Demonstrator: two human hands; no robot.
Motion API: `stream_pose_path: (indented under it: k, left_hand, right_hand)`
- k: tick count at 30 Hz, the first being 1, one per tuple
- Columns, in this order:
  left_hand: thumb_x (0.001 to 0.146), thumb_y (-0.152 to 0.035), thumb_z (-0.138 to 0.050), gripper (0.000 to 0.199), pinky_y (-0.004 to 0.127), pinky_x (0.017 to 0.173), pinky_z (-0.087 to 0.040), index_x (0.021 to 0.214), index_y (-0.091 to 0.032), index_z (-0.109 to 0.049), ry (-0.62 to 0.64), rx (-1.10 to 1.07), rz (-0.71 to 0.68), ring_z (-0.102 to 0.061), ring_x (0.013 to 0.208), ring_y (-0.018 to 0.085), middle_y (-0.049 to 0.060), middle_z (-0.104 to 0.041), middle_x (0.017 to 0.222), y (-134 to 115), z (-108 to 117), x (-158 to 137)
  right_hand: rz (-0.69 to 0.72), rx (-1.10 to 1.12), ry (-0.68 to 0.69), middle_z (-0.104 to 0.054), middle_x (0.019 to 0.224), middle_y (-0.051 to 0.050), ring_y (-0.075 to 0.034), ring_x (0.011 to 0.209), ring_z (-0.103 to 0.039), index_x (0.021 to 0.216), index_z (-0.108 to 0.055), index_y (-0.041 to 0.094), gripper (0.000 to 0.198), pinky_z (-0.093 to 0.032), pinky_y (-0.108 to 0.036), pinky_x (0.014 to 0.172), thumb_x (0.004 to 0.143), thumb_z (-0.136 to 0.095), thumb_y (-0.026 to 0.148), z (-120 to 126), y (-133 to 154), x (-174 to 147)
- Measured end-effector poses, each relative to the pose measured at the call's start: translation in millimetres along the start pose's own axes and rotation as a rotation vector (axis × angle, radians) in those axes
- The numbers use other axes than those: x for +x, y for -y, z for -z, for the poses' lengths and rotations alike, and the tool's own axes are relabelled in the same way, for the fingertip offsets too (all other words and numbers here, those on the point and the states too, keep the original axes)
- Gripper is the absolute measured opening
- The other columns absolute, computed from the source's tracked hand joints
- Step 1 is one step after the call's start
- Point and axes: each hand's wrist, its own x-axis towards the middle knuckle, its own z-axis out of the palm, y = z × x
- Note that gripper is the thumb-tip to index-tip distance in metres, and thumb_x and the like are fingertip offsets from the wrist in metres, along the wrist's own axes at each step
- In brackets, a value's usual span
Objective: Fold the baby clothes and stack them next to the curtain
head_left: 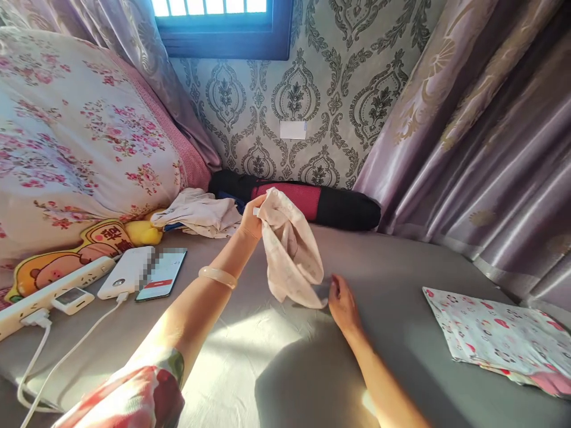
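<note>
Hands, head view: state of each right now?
Left hand: closed, holding the beige cloth up by its top edge.
Right hand: fingers at the cloth's lower corner; grip cannot be told.

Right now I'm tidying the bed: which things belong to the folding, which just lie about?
In hand: beige cloth, held by left hand; right hand at its lower edge.

Lying about: phone, power bank, power strip, folded floral cloth, cloth pile, black bag.

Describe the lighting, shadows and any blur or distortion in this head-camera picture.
Head view: warm sunlight makes a bright patch on the grey sheet; the right hand and forearm lie in shadow; the window is blown out; the phone screen is pixelated; curtains bow from wide-angle distortion.
</note>
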Motion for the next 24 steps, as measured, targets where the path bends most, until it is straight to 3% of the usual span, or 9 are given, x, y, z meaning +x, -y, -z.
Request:
stream_pose_path:
  k: [5, 10, 14, 19, 24]
  left_hand:
    - [0.083, -0.034, -0.06, 0.023, 0.029, 0.064, -0.055, 0.067, -0.017, -0.059, 0.176, -0.073, 0.157, -0.064, 0.057, 0.017, -0.001, -0.059, 0.052, 23.5, -18.2, -20.3]
    - [0.081, -0.025, -0.058, 0.013, 0.029, 0.063, -0.055, 0.077, -0.014, -0.065, 0.176, -0.091, 0.313, -0.066, 0.054, 0.017, 0.002, -0.068, 0.061, 53.3, -22.8, -31.2]
    - [0.081, -0.029, -0.06, 0.016, 0.032, 0.065, -0.057, 0.078, -0.015, -0.066, 0.226, -0.085, 0.405, -0.067, 0.055, 0.019, 0.005, -0.071, 0.065, 72.7, -23.2, -38.4]
    - [0.087, -0.033, -0.054, 0.027, 0.032, 0.066, -0.057, 0.078, -0.013, -0.068, 0.299, -0.023, 0.533, -0.068, 0.058, 0.02, 0.008, -0.07, 0.066, 81.2, -26.8, -48.8]
    - [0.087, -0.052, -0.057, 0.04, 0.032, 0.064, -0.055, 0.086, -0.014, -0.07, 0.475, 0.098, 0.495, -0.068, 0.064, 0.021, 0.008, -0.071, 0.074, 79.5, -30.6, -58.6]
  right_hand:
    - [-0.251, 0.432, -0.084, -0.072, 0.101, -0.015, -0.026, 0.094, -0.069, 0.097, -0.063, 0.018, 0.044, -0.054, -0.042, 0.085, 0.084, -0.046, 0.057, 17.3, 1.3, 16.3]
    - [-0.199, 0.694, -0.016, -0.071, 0.11, -0.013, -0.025, 0.105, -0.066, 0.107, -0.064, 0.018, 0.057, -0.052, -0.039, 0.089, 0.078, -0.06, 0.067, 41.7, 46.4, 14.1]
    - [-0.165, 0.764, 0.073, -0.072, 0.111, -0.01, -0.025, 0.105, -0.065, 0.108, -0.068, 0.019, 0.058, -0.052, -0.037, 0.087, 0.08, -0.057, 0.07, 52.8, 72.8, 11.7]
    - [-0.136, 0.792, 0.069, -0.071, 0.115, -0.007, -0.023, 0.107, -0.063, 0.109, -0.067, 0.021, 0.051, -0.049, -0.034, 0.092, 0.076, -0.068, 0.06, 54.2, 79.1, 11.2]
    - [-0.107, 0.767, 0.058, -0.073, 0.101, -0.005, -0.022, 0.096, -0.065, 0.102, -0.068, 0.02, 0.044, -0.05, -0.033, 0.085, 0.077, -0.068, 0.056, 53.3, 77.3, 11.1]
